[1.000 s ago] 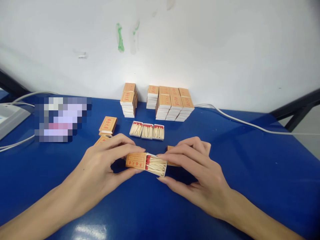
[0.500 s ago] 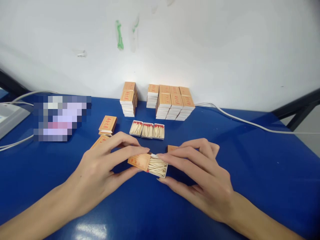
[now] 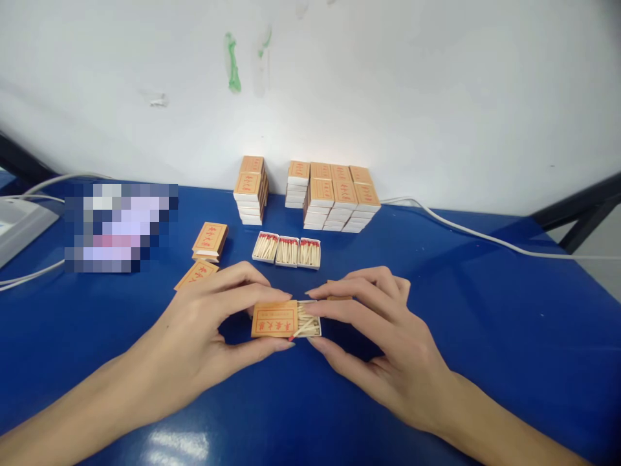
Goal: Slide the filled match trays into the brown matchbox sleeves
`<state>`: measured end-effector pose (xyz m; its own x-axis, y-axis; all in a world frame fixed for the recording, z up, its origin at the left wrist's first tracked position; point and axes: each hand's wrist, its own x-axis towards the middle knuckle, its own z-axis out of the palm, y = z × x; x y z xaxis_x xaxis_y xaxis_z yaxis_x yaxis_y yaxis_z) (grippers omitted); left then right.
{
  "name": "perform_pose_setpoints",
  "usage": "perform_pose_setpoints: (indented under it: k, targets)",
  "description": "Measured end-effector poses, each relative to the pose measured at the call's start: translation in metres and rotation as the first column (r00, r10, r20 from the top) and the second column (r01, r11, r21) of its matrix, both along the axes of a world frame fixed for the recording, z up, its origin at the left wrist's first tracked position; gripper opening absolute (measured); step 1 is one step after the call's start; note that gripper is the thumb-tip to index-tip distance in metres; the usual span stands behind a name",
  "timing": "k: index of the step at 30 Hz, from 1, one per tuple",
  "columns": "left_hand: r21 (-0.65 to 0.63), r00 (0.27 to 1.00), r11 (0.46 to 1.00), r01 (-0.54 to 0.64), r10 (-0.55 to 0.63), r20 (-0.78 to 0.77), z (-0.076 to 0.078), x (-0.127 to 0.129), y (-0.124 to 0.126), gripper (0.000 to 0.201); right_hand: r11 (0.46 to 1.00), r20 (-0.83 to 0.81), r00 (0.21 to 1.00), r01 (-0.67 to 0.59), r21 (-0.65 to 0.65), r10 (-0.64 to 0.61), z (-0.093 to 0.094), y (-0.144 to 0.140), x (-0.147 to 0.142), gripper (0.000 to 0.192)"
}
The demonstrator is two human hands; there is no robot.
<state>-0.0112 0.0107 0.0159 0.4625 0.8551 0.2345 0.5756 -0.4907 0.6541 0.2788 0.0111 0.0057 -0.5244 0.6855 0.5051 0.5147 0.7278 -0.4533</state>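
Observation:
My left hand (image 3: pixel 204 330) pinches the orange sleeve of a matchbox (image 3: pixel 274 319) between thumb and fingers, just above the blue table (image 3: pixel 485 336). Its white tray of matches (image 3: pixel 308 321) sticks out a short way on the right, and my right hand (image 3: pixel 383 330) grips that tray end with thumb and fingers. Another orange matchbox (image 3: pixel 334 288) lies behind my right fingers, mostly hidden.
Three open trays of red-tipped matches (image 3: pixel 287 251) lie side by side beyond my hands. Stacks of closed matchboxes (image 3: pixel 334 197) and a narrower stack (image 3: pixel 251 189) stand at the wall. Loose orange sleeves (image 3: pixel 209 239) lie on the left. A white cable (image 3: pixel 466 232) runs along the right.
The tray of matches has slid leftward into the orange sleeve; the red match heads are now covered and only a short part of the tray shows.

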Motion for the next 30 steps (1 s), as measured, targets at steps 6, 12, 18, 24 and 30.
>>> perform_pose_setpoints:
  k: [6, 12, 18, 24, 30]
  targets:
    - [-0.042, 0.999, 0.998, 0.046, -0.045, 0.017, -0.004, 0.005, -0.005, 0.03, 0.999, -0.02, 0.999, -0.04, -0.028, 0.039, -0.003, -0.006, -0.005, 0.008]
    - [-0.061, 0.994, 0.992, 0.108, -0.107, 0.024, -0.005, 0.009, -0.01, 0.032, 0.992, -0.107, 0.991, -0.088, -0.085, 0.078, 0.0, -0.011, -0.01, 0.006]
    - [-0.038, 0.996, 0.995, 0.091, -0.091, -0.007, -0.007, 0.01, -0.01, 0.031, 0.994, -0.133, 0.989, -0.078, -0.072, 0.068, 0.007, -0.002, -0.001, 0.011]
    - [-0.062, 0.996, 0.996, 0.063, -0.067, -0.057, -0.009, 0.008, -0.008, 0.035, 0.996, -0.039, 0.997, -0.071, -0.051, 0.069, 0.0, 0.007, 0.004, 0.007]
    - [-0.101, 0.997, 0.992, 0.078, -0.08, -0.013, -0.008, 0.009, -0.007, 0.032, 0.993, -0.109, 0.991, -0.089, -0.079, 0.08, -0.004, 0.001, -0.006, 0.005]
